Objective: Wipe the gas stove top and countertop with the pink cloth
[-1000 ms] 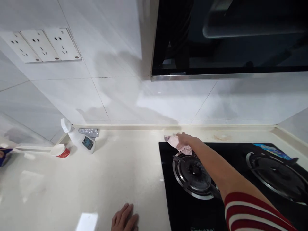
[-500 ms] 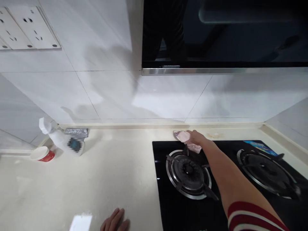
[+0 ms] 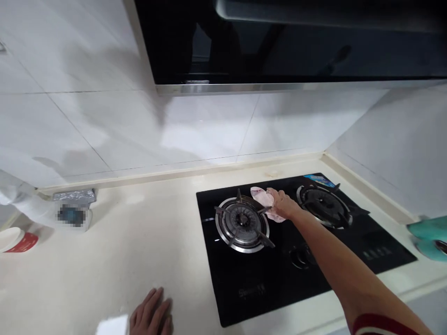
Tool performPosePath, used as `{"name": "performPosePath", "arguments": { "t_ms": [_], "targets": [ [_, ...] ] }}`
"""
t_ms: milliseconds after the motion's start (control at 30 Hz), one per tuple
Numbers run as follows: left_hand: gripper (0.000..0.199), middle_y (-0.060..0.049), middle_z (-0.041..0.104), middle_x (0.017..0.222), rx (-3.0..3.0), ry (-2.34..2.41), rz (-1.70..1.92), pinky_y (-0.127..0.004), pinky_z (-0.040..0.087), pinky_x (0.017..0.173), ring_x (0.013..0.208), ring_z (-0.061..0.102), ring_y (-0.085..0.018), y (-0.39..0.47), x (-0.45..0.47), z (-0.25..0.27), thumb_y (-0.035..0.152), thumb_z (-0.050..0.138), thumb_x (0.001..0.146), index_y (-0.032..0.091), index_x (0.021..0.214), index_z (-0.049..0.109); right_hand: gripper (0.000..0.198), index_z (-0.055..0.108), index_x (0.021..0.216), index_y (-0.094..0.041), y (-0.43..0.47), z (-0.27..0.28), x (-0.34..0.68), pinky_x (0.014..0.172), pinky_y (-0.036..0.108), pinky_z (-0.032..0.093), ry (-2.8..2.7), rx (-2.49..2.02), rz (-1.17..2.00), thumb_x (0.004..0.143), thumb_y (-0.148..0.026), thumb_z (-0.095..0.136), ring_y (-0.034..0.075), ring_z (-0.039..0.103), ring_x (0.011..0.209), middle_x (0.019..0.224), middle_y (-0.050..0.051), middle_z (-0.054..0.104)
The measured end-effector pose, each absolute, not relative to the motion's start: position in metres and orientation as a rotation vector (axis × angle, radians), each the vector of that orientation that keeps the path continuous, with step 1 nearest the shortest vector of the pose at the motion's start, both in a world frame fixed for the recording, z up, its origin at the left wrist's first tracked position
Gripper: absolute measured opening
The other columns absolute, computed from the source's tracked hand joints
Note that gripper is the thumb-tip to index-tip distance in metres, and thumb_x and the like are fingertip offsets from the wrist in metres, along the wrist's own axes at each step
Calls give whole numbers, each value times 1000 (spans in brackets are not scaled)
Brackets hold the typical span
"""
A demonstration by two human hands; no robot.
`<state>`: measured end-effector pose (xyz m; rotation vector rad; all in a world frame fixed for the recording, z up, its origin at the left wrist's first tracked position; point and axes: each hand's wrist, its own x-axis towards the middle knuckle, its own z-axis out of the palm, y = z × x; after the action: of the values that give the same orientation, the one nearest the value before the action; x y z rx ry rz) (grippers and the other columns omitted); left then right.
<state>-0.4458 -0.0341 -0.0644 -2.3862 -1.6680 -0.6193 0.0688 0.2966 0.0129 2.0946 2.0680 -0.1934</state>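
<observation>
My right hand grips a pale pink cloth, pressed to the black glass of the gas stove between its two burners. The cloth lies just right of the left burner, close to its pan support prongs. Farther right is the other burner, with a blue sticker behind it. At the bottom, my left hand rests on the pale countertop with its fingers apart, holding nothing.
A white spray bottle leans at the left beside a silvery packet and a red and white paper cup. Overhead juts a black range hood. A teal object stands at the right edge.
My right hand has drawn the cloth from the counter strip behind the stove onto the glass between the burners. The view has swung right, bringing in the teal object.
</observation>
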Motion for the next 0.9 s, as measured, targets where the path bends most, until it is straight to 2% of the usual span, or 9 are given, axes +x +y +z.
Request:
{"name": "performPosePath", "arguments": {
  "t_ms": [100,300,433,600,767,900],
  "targets": [
    [33,-7,61,137,-2388,-1689,-629,-39,48,92,128,55,-26,-34,-445,-63,31,55,92,29,123,64,78,21,155,-21,268,11,74,100,41,38,2052,2161,-190,92,-51,55,33,53,120,136,20,43],
    [31,-8,61,136,-2402,-1743,-614,-42,45,95,129,54,-28,-33,-444,-58,31,52,93,28,121,65,62,47,139,-22,230,15,72,91,41,41,1860,2285,-235,90,-59,53,32,58,111,129,19,49],
    [30,-9,61,135,-2411,-1758,-610,-44,44,95,129,53,-28,-30,-440,-50,31,50,94,26,120,65,58,55,130,-19,203,25,50,96,48,37,1805,2295,-221,88,-59,54,34,59,112,131,18,52],
    [28,-10,60,135,-2421,-1760,-646,-45,44,97,129,52,-28,-28,-436,-43,30,50,96,24,119,65,54,58,128,-17,168,37,22,100,53,33,1890,2199,-228,91,-54,49,36,56,116,131,18,55],
    [27,-11,58,137,-2455,-1832,-633,-47,42,101,131,50,-28,-31,-433,-40,28,49,97,23,120,64,51,55,133,-16,145,40,13,100,48,35,1915,2212,-203,99,-47,34,34,55,119,133,19,56],
    [27,-12,58,137,-2458,-1855,-614,-48,42,102,132,49,-29,-33,-432,-38,26,49,97,22,119,64,50,46,142,-19,126,37,1,99,43,38,1912,2296,-155,99,-44,37,31,54,121,132,18,57]
  ]
}}
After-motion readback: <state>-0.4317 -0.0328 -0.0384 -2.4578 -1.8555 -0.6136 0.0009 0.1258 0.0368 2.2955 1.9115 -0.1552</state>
